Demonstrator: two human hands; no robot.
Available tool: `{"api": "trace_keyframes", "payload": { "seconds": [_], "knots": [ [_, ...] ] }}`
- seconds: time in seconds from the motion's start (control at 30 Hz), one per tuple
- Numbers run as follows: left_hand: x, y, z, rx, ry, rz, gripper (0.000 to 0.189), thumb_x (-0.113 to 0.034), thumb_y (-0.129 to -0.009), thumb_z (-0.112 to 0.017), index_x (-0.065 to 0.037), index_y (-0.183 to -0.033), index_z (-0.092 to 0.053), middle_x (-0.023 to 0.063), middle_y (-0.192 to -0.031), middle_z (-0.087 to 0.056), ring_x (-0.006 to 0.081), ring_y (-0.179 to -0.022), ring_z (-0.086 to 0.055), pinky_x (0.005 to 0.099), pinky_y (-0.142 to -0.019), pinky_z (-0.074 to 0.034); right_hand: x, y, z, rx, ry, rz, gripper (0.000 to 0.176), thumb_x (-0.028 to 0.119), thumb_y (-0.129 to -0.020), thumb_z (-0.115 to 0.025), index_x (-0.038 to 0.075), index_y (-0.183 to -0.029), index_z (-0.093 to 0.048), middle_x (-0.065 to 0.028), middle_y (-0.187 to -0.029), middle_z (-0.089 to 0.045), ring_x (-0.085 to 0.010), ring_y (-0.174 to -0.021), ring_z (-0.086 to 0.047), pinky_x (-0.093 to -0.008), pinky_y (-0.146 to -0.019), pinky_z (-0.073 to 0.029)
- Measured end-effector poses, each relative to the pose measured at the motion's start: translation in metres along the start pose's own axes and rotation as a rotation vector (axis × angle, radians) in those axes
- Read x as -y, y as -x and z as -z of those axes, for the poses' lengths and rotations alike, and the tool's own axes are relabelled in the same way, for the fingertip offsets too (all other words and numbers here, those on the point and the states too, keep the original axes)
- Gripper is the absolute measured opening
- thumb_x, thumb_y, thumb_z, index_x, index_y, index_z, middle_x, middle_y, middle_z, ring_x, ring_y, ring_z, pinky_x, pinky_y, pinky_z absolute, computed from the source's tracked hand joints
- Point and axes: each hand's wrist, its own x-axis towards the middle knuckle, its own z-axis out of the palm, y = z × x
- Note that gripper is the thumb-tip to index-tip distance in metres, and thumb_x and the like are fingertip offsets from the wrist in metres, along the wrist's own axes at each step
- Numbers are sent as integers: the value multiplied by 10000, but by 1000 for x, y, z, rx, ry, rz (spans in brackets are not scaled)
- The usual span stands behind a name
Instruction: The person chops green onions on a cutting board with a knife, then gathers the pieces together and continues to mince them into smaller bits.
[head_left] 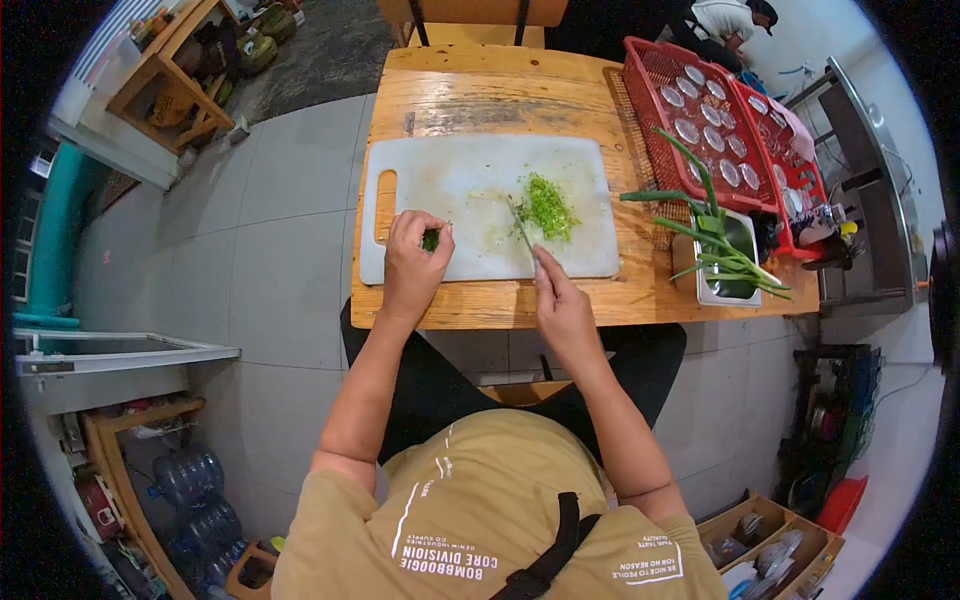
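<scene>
On the left part of a white cutting board [470, 160], my left hand [417, 255] is closed around a small dark green bunch of herbs [431, 240], mostly hidden by the fingers. My right hand [563, 300] grips a knife [521, 224] near the board's front edge. The blade points away from me and lies against the left side of a pile of chopped greens [548, 208]. Small green bits are scattered on the board between the two hands.
The board lies on a wooden table [500, 80]. To its right, green onions [715, 235] rest across a metal container [740, 290]. Behind stands a red basket [650, 80] with several clear glasses. A person [725, 25] is at the far right.
</scene>
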Motion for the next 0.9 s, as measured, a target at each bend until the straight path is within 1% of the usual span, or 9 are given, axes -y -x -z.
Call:
{"api": "trace_keyframes", "payload": {
  "seconds": [0.13, 0.33, 0.4, 0.47, 0.6, 0.73, 0.77, 0.87, 0.9],
  "knots": [
    [0, -2, -7, 5, -3, -52, 114, -83, -928, -766, -14, -946, -677, 133, -964, -661, 361, -1003, -636, 462, -904, -528, -6, 10, -18, 40, 31, 121, 399, 260, -1152, -552, 155, -1531, -626, -332, -913, -727, -455, -841, -763, -479, -771, -586],
    [-9, -1, -2, 38, -6, -25, 131, -100, -945, -763, -3, -957, -675, 140, -1003, -668, 342, -1018, -645, 442, -934, -523, -12, -1, 1, 27, 19, 6, 419, 289, -1169, -518, 160, -1559, -602, -334, -1128, -758, -434, -1042, -775, -468, -881, -590],
    [-8, -1, -3, 36, 0, -15, 136, -105, -948, -761, -2, -963, -674, 141, -1011, -666, 343, -1023, -646, 441, -935, -525, -16, -9, 10, -1, 28, 27, 422, 296, -1175, -505, 153, -1559, -603, -326, -1203, -754, -400, -1130, -770, -446, -939, -583],
    [-6, -2, -4, 29, 2, -5, 140, -111, -950, -760, -2, -968, -674, 143, -1019, -664, 343, -1027, -646, 441, -935, -528, -14, -9, 18, 29, 6, -63, 421, 252, -1175, -540, 51, -1538, -613, -211, -1376, -737, -216, -1259, -691, -333, -1068, -519],
    [-5, -3, -9, -9, 8, -62, 113, -89, -926, -760, -13, -911, -678, 138, -957, -662, 357, -978, -643, 469, -876, -538, -10, 12, 3, 183, 10, 14, 421, 244, -1175, -546, 58, -1547, -609, -194, -1328, -750, -175, -1192, -691, -315, -1033, -524],
    [-10, -5, -9, 6, 7, -73, 123, -92, -919, -763, -19, -884, -670, 137, -945, -660, 358, -982, -642, 472, -881, -533, -16, 4, -3, 159, -53, -36, 427, 254, -1181, -538, 77, -1564, -602, -133, -1270, -755, -107, -1077, -651, -265, -972, -515],
    [-9, -6, -10, -2, 6, -74, 123, -92, -919, -763, -19, -884, -670, 137, -945, -660, 358, -982, -642, 472, -881, -533, -16, -3, 3, 171, 29, -137, 428, 277, -1168, -545, 104, -1555, -606, -270, -1181, -778, -231, -1105, -756, -370, -977, -563],
    [-5, -9, -14, 34, -20, -107, 123, -91, -912, -763, -21, -877, -669, 131, -947, -657, 353, -980, -637, 468, -896, -530, -35, -20, 10, 12, -63, 72, 449, 286, -1173, -539, 61, -1558, -596, -247, -1315, -753, -237, -1214, -716, -360, -1048, -534],
    [-5, -9, -16, 57, -22, -118, 119, -93, -907, -766, -24, -878, -673, 128, -948, -656, 349, -980, -634, 464, -901, -529, -34, -23, 17, 44, -72, 12, 467, 296, -1176, -533, 25, -1552, -592, -229, -1419, -712, -244, -1303, -671, -355, -1104, -502]
  ]
}}
